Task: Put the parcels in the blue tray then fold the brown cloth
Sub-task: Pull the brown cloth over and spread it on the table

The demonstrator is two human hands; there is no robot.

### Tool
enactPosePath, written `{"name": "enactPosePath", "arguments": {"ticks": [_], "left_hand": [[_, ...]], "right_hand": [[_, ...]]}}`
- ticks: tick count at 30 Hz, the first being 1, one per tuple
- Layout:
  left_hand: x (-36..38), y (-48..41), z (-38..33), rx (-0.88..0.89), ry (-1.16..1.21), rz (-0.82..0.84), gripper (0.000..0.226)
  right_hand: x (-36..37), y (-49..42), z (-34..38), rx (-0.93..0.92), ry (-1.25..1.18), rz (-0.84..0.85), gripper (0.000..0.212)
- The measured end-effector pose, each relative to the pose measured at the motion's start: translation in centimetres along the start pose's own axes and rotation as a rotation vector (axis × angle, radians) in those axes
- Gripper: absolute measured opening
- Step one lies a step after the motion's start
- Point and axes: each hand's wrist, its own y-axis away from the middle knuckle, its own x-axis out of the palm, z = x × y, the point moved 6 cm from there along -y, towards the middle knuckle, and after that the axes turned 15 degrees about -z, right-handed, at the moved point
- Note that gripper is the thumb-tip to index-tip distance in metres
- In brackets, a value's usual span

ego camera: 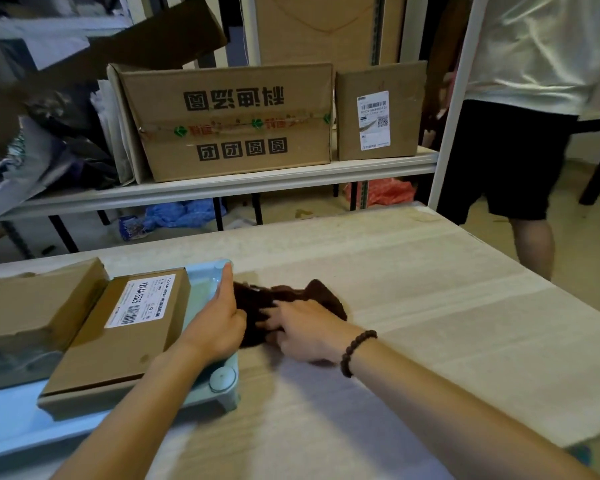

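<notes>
Left hand (219, 323): edge-on beside light-blue plastic tray (224, 379) — fingers together, thumb pinching crumpled dark-brown cloth (312, 296).
Right hand (302, 329): palm down — fingers spread on cloth.

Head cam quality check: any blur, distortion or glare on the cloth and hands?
Head view: wide-angle bending at the edges; upper-left shelf clutter smeared. The brown cloth reads as a dark mass with little fold detail. Left hand and right hand are slightly soft. No strong glare; soft arm shadows on the table.
</notes>
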Motion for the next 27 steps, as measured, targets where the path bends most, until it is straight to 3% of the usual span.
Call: {"name": "enactPosePath", "arguments": {"ticks": [8,15,21,24,27], "left_hand": [[0.0,0.2,0.3,0.016,-0.002,-0.013,0.085],[0.4,-0.2,0.7,0.010,0.011,0.000,0.086],[0.8,-0.2,1.0,0.030,0.006,-0.020,0.085],[1.0,-0.2,1.2,0.044,0.020,-0.018,0.085],[1.1,-0.4,1.2,0.043,0.041,-0.010,0.087]], "right_hand": [[-2.6,5.7,-4.6,0.018,-0.118,0.204,0.037],[-4.8,2.6,-13.3,0.387,0.045,-0.222,0.037],[-5.3,-2.8,-16.8,0.609,0.100,-0.322,0.032],[-4.1,-6.7,-14.3,0.539,0.095,-0.270,0.033],[-1.1,-10.2,-8.1,0.330,0.017,-0.215,0.033]]}}
